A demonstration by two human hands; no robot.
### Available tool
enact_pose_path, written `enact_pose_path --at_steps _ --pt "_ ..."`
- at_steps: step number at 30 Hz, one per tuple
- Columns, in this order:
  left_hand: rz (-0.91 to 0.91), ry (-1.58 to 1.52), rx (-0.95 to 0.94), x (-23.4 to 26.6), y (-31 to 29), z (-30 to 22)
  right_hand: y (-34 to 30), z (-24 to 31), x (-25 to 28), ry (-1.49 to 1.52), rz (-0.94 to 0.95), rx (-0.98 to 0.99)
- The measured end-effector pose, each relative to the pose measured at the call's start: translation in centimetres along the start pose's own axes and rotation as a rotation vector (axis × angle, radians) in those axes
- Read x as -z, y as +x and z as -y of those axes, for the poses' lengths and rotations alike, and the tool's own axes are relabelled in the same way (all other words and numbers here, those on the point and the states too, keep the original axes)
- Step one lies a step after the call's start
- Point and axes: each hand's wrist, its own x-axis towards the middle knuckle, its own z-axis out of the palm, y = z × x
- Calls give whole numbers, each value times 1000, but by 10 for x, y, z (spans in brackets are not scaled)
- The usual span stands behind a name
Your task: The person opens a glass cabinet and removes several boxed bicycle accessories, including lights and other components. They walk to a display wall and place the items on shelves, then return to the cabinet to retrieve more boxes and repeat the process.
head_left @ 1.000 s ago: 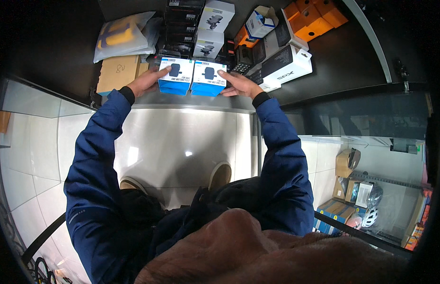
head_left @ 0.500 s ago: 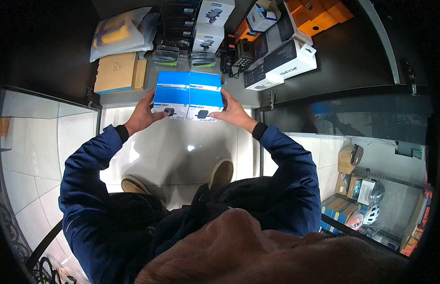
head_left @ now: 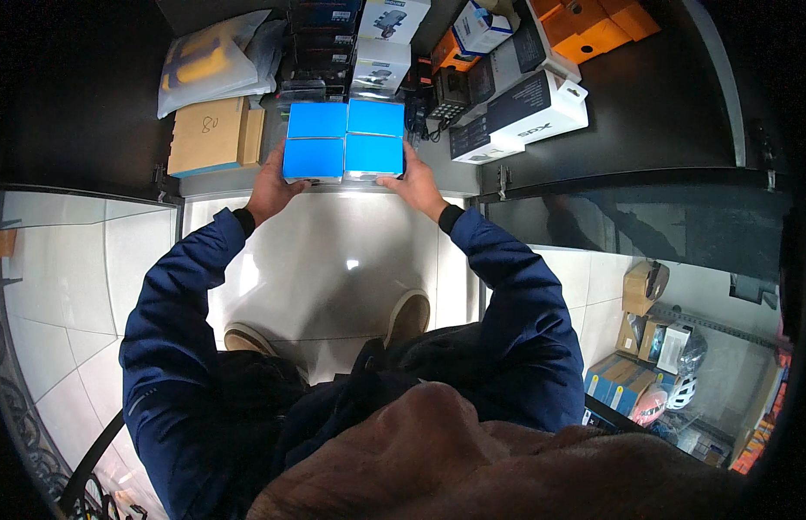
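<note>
Several small blue-and-white cardboard boxes (head_left: 344,139) sit tightly together as a two-by-two block, blue tops up, over the front part of the cabinet shelf (head_left: 221,183). My left hand (head_left: 274,188) presses against the block's left side, its thumb at the near lower edge. My right hand (head_left: 418,184) grips the right side in the same way. Between them the boxes are squeezed as one block. Their undersides are hidden, so I cannot tell whether they touch the shelf.
Left of the block lie brown cardboard boxes (head_left: 207,136) under plastic-wrapped packages (head_left: 211,61). Behind stand stacks of black boxes (head_left: 321,48) and white boxes (head_left: 381,66). On the right are a long black-and-white box (head_left: 529,117) and orange boxes (head_left: 585,35). Cabinet doors (head_left: 628,113) flank the opening.
Both hands have moved the block of boxes forward, deeper over the shelf. It has tilted so that the tops show more and the white fronts are mostly out of sight.
</note>
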Motion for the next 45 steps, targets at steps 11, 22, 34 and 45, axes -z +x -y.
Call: enact_pose_path --at_steps 11,22,34,45 --pt "4 -11 -5 -3 -16 -18 -16 4 -9 -69 -22 39" --pt "-58 108 -70 9 -38 -41 -35 39 10 -13 -26 23" --pt "-220 152 -196 42 26 -70 21 66 52 -53 -276 204" --pt "-158 1 -56 25 53 -37 54 31 44 -291 -180 188"
